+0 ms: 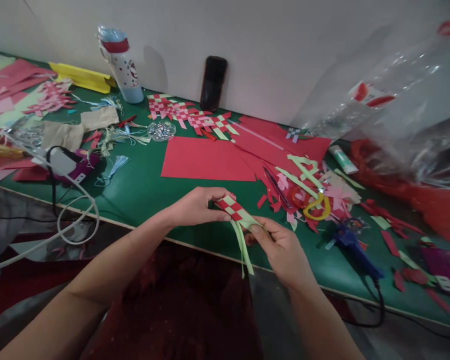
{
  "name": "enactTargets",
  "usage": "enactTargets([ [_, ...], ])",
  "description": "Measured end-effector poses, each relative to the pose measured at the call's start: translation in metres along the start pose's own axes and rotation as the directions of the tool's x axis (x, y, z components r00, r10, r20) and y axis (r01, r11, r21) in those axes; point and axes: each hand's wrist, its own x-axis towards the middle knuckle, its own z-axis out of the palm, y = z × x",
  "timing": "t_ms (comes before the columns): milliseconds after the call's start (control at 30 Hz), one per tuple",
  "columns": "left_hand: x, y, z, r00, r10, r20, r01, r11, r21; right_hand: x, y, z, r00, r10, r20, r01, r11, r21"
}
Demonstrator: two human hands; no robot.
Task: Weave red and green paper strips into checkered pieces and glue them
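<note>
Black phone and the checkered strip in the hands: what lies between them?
In the head view, from the phone toward the checkered strip: woven paper pieces, a slim red item I can't identify, the flat red sheet, then green tabletop.

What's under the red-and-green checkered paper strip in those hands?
Pale green paper tails hang below the checkered strip, and fingers of the right hand show partly beneath it. Its underside and anything else it covers are hidden.
</note>
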Motion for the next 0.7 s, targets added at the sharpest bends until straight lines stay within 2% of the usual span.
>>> enactTargets([
  [100,0.015,0.011,0.001,0.998,-0.06,0.03,0.064,0.992,-0.113,0.005,0.0,-0.01,0.998,0.056,0.041,-0.062,0.986,0.154],
  [200,0.03,0.024,-0.001,0.993,-0.094,0.064,0.105,0.976,-0.193,0.008,-0.003,-0.021,0.995,0.065,0.072,-0.078,0.979,0.189],
  [333,0.042,0.038,-0.005,0.988,-0.128,0.086,0.137,0.985,-0.107,0.012,-0.014,-0.039,0.978,0.089,0.189,-0.13,0.968,0.215],
  [433,0.046,0.046,-0.006,0.987,-0.103,0.127,0.11,0.993,-0.049,0.018,-0.021,-0.049,0.937,0.109,0.331,-0.174,0.969,0.173],
  [567,0.046,0.05,0.0,0.976,-0.113,0.188,0.117,0.993,-0.006,0.026,-0.026,-0.046,0.881,0.171,0.44,-0.21,0.977,0.042],
  [700,0.041,0.044,0.005,0.969,-0.161,0.189,0.16,0.987,0.019,0.028,-0.02,-0.033,0.853,0.199,0.483,-0.242,0.97,0.027],
])
